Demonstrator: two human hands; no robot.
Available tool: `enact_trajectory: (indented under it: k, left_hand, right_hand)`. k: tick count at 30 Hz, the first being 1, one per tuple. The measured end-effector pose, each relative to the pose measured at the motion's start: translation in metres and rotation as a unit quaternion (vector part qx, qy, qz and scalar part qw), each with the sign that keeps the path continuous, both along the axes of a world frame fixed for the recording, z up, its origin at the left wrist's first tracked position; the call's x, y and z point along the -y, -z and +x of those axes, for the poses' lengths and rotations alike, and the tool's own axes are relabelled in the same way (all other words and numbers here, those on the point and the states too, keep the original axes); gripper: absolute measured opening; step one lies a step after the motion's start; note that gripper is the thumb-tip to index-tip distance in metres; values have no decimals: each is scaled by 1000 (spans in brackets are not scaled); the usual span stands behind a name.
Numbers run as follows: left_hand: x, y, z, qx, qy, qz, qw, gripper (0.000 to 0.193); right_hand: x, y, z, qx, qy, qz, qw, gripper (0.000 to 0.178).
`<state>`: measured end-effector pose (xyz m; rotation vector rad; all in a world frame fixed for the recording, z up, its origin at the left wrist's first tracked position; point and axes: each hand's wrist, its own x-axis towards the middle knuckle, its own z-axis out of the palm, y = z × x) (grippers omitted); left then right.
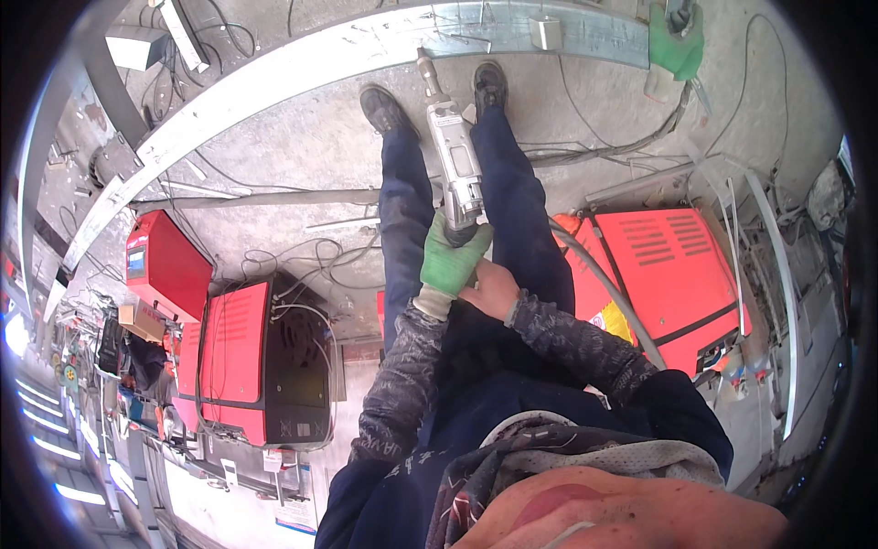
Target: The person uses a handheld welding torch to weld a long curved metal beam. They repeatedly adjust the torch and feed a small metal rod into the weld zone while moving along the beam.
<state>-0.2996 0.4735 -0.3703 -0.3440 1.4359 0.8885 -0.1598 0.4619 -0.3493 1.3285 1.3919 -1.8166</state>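
Note:
My left hand, in a green glove, is closed around the rear end of a silver welding gun. The gun points away from me between my legs, its narrow nozzle close to the near edge of a long curved metal beam. Bare and curled, my right hand presses against the left glove near its cuff. Its fingertips are hidden, so what they grip does not show. A small metal block sits on the beam. Another green glove is at the beam's right end; whether a hand fills it I cannot tell.
Red machines stand on both sides: a large one at right, a red-and-black cabinet and a smaller red box at left. A thick grey hose passes my right leg. Loose cables and metal strips lie on the floor.

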Motion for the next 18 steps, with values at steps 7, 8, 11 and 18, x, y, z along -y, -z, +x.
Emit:
enact_trajectory:
  k: [7,8,11,18]
  left_hand:
    - [6,10,-2,0,31,1,1000,41]
    - [7,11,-2,-2,34,2,999,41]
    - [11,15,-2,-4,35,9,999,42]
    - [13,15,-6,16,36,20,999,43]
  right_hand:
    - [10,14,0,18,-13,0,1000,52]
    - [10,14,-1,21,-17,3,1000,51]
    - [10,13,-4,33,-28,8,999,50]
    - [17,13,-4,41,-44,33,998,47]
